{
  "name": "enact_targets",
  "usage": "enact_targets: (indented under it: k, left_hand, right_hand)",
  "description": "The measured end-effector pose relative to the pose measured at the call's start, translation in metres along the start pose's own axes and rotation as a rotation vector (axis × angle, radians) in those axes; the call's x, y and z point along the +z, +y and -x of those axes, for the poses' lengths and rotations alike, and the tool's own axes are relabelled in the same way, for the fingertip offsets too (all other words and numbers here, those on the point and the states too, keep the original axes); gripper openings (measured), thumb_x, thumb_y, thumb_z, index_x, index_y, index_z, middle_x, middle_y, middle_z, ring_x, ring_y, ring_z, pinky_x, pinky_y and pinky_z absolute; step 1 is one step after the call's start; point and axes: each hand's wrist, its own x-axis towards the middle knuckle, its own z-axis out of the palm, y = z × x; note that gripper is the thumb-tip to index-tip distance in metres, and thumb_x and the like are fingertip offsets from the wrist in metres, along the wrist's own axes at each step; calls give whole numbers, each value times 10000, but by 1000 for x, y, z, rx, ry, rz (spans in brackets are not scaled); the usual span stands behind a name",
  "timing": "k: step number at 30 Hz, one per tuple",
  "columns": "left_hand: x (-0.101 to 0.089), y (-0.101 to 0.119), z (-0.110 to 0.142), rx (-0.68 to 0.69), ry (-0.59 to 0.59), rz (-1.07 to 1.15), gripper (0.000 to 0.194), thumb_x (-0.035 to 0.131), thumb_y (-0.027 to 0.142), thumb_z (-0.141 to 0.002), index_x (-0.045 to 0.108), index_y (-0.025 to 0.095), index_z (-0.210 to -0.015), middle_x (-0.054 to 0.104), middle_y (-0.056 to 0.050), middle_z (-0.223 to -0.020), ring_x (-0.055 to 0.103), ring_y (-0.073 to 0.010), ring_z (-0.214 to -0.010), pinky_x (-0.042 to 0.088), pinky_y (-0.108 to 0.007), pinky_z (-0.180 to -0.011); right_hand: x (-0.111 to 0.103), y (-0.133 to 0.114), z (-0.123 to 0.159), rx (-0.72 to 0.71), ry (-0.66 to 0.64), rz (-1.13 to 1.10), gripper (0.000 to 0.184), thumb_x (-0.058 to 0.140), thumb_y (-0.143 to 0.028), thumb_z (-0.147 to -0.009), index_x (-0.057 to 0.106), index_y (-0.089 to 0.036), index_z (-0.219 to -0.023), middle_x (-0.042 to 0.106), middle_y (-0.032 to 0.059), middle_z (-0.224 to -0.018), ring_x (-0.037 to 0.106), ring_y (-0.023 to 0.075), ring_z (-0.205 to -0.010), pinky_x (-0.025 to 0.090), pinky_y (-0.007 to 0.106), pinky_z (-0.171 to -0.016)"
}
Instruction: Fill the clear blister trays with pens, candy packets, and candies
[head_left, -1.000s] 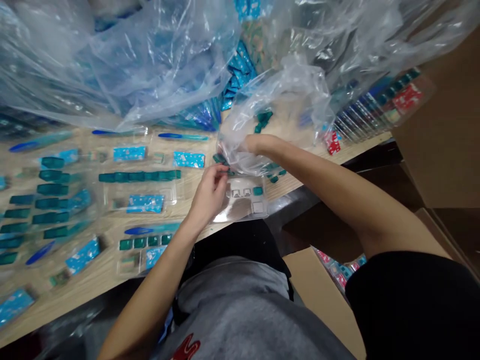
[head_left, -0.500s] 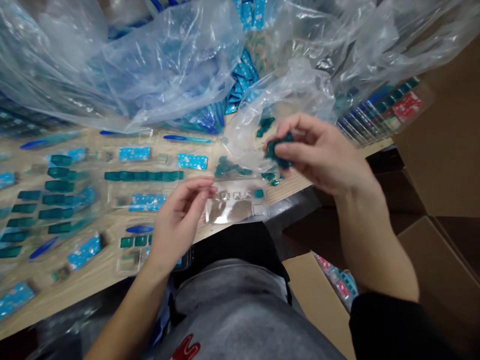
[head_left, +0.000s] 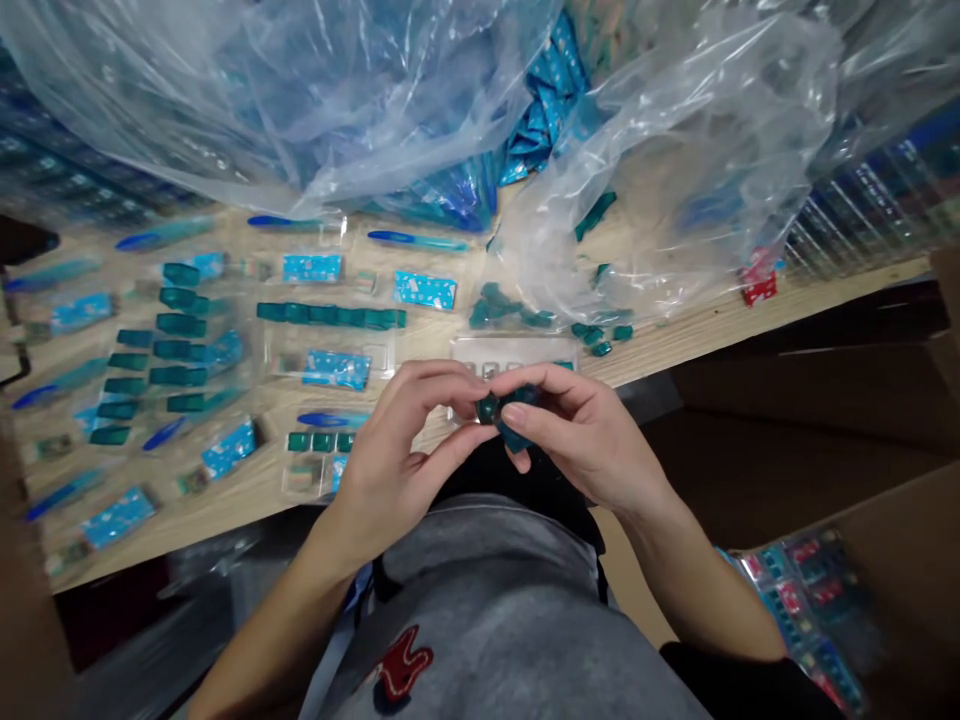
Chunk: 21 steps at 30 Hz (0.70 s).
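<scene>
My hands meet just over the near edge of the table. My left hand (head_left: 420, 440) pinches one small dark teal plastic piece (head_left: 487, 408) between thumb and fingertips. Beside it, my right hand (head_left: 589, 430) is closed around a small cluster of teal plastic pieces (head_left: 519, 432), partly hidden by the fingers. Behind and below the hands lies a clear plastic blister tray (head_left: 469, 350) with small square hollows; a teal piece shows at its right end. Loose teal pieces (head_left: 600, 340) lie just beyond the tray, near the mouth of a clear bag (head_left: 637, 180).
On the left, clear trays hold blue pens (head_left: 416, 240), blue patterned packets (head_left: 337, 368) and rows of teal pieces (head_left: 330, 315). Large plastic bags (head_left: 300, 100) cover the back. Filled packs (head_left: 862, 220) stand at the right, and an open cardboard box (head_left: 795, 440) sits below.
My right hand has come left and down from beside the bag with the teal pieces. My left hand has moved right to meet it and now pinches one piece. The view has shifted.
</scene>
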Motion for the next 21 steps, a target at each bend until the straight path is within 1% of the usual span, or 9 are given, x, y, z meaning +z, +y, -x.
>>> enact_targets:
  k: [3, 6, 9, 11, 13, 15, 18, 20, 21]
  left_hand:
    - [1, 2, -2, -63, -6, 141, 175, 692, 245, -894, 607, 247, -1047, 647, -7, -967, 658, -111, -854, 584, -228, -777]
    - [1, 5, -4, -125, -8, 172, 154, 701, 296, -889, 630, 240, -1013, 663, 2, -911, 675, -101, -786, 600, -211, -737]
    - [-3, 5, -4, -165, -49, 179, 153, 686, 233, -895, 663, 246, -1046, 697, -8, -953, 708, -113, -828, 612, -210, -757]
    - [-7, 4, -2, -170, -95, 181, 203, 663, 161, -896, 676, 259, -1073, 717, -4, -993, 720, -113, -874, 610, -195, -780]
    - [-9, 2, 0, -166, -133, 159, 257, 624, 107, -901, 678, 267, -1094, 728, 0, -1028, 721, -110, -916, 601, -181, -798]
    - [-8, 0, 3, -174, -142, 112, 312, 581, 75, -909, 660, 267, -1141, 725, -7, -1067, 714, -110, -953, 593, -186, -823]
    - [-1, -1, 8, -125, -99, -16, 384, 544, 49, -902, 611, 265, -1212, 693, -21, -1098, 682, -122, -1008, 575, -234, -891]
    - [6, 0, 9, -69, -49, -97, 372, 533, 44, -894, 605, 257, -1190, 669, -25, -1091, 657, -134, -1040, 559, -269, -928]
    - [9, 0, 10, -62, -23, -117, 348, 527, 47, -895, 609, 250, -1166, 662, -26, -1078, 651, -136, -1035, 559, -271, -918]
  right_hand:
    - [3, 3, 1, -14, 4, 16, 147, 801, -238, -797, 735, -224, -927, 676, -17, -862, 581, 57, -579, 499, 165, -489]
    - [7, 3, 1, -12, 40, 21, 192, 836, -233, -748, 712, -222, -895, 659, -22, -878, 560, 60, -586, 493, 165, -467]
    - [10, 2, 1, -4, 84, 43, 256, 873, -220, -689, 682, -209, -859, 626, -36, -819, 532, 57, -562, 470, 163, -451]
    - [10, 2, 2, 10, 103, 87, 264, 870, -247, -695, 672, -202, -863, 605, -43, -770, 515, 53, -534, 467, 171, -457]
    - [8, 3, 3, 21, 116, 132, 268, 858, -284, -710, 666, -198, -876, 591, -45, -743, 505, 53, -519, 468, 180, -462]
    - [7, 4, 3, 18, 127, 165, 267, 843, -310, -724, 661, -196, -882, 585, -44, -724, 505, 57, -514, 465, 187, -462]
    - [8, 8, 1, -11, 158, 217, 243, 816, -320, -745, 657, -195, -880, 586, -45, -718, 502, 50, -492, 444, 186, -452]
    - [9, 10, 0, -30, 180, 244, 231, 800, -325, -760, 661, -198, -893, 596, -42, -734, 499, 44, -479, 431, 185, -445]
    - [9, 12, -1, -35, 185, 248, 233, 797, -330, -763, 664, -199, -902, 601, -40, -741, 502, 44, -479, 431, 185, -445]
